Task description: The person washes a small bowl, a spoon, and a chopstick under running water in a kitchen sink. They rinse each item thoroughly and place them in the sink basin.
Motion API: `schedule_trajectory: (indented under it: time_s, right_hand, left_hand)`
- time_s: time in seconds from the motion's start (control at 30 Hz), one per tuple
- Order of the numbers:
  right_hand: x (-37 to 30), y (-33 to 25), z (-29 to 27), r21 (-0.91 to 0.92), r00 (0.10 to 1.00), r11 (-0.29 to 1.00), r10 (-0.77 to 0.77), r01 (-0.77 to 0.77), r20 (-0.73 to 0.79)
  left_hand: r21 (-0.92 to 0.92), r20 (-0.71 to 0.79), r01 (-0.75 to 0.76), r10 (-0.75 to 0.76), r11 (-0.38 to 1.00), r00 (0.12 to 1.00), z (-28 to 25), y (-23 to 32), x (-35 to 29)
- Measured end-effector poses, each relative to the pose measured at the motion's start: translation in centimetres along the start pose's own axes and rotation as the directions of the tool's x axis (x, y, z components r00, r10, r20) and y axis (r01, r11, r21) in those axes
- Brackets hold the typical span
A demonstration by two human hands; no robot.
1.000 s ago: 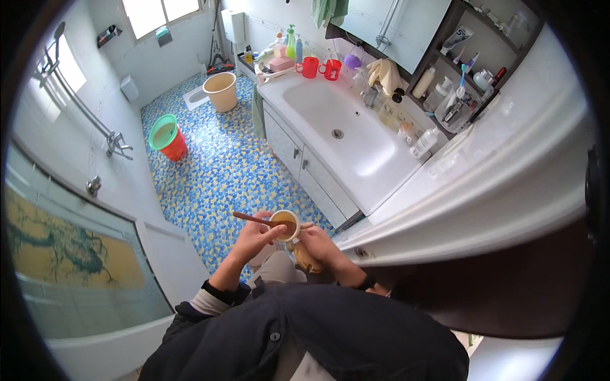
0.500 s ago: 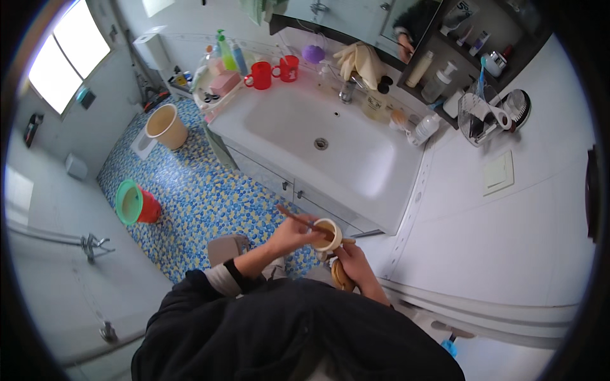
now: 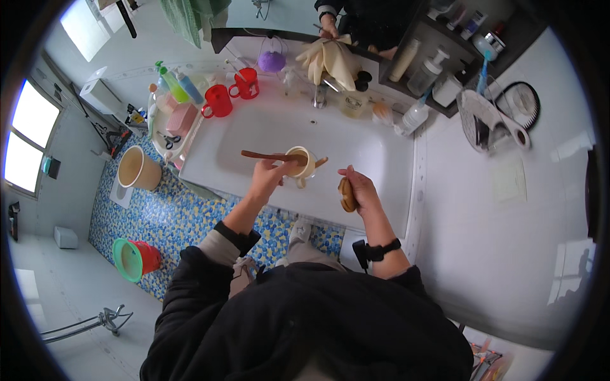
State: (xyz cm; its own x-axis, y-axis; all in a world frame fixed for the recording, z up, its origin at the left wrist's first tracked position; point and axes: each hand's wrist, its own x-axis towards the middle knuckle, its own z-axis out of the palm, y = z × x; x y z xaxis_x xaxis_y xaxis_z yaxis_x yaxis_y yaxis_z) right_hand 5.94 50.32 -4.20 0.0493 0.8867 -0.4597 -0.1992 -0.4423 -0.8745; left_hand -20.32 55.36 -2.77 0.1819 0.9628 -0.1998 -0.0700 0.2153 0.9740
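Over the near part of the white sink (image 3: 254, 127), my left hand (image 3: 267, 180) is closed on a cream mug (image 3: 310, 170) with its opening up. The same hand pinches a long brown wooden-looking stick (image 3: 260, 155) that lies across the mug's mouth. A short tan end (image 3: 321, 162) sticks out past the mug's right side; whether it belongs to the stick I cannot tell. To the right, apart from the mug, my right hand (image 3: 363, 187) is closed round a brown, rounded, wooden-looking object (image 3: 347, 195). My fingers partly cover it, so its kind is unclear.
Two red mugs (image 3: 218, 101) stand on the sink's back left rim, beside bottles (image 3: 175, 86) and a pink box (image 3: 182, 119). Cream rubber gloves (image 3: 330, 63) hang over the faucet (image 3: 319, 96). On the patterned floor are a beige bucket (image 3: 140, 170) and a red-green bucket (image 3: 146, 257).
Both hands have moved forward from near my body to over the sink's front. My right hand has separated from the mug, carrying the brown rounded object; the mug and stick stay with my left.
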Motion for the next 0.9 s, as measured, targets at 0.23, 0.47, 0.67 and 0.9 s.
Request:
schedule_trajectory:
  time_s: [0.23, 0.47, 0.67, 0.9]
  right_hand:
    - [18.1, 8.7, -3.5, 0.005, 0.959, 0.967, 0.254, -0.256, -0.123]
    - [24.9, 14.9, -4.7, -0.011, 0.93, 0.936, 0.347, -0.351, -0.124]
    - [22.8, 9.3, -0.4, -0.821, 0.899, 0.569, -0.385, 0.051, -0.21]
    - [22.3, 1.6, 7.6, -0.807, 0.901, 0.534, -0.434, 0.253, -0.005]
  left_hand:
    - [0.071, -0.225, 0.19, -0.17, 0.979, 0.959, -1.5, -5.0, 11.5]
    - [0.119, -0.177, 0.217, -0.195, 0.969, 0.965, -1.8, -9.6, 17.3]
    - [0.25, -0.076, 0.197, -0.184, 0.948, 0.98, -2.8, -12.0, 19.9]
    - [0.406, 0.0, 0.191, -0.209, 0.894, 0.978, -2.7, -11.7, 21.4]
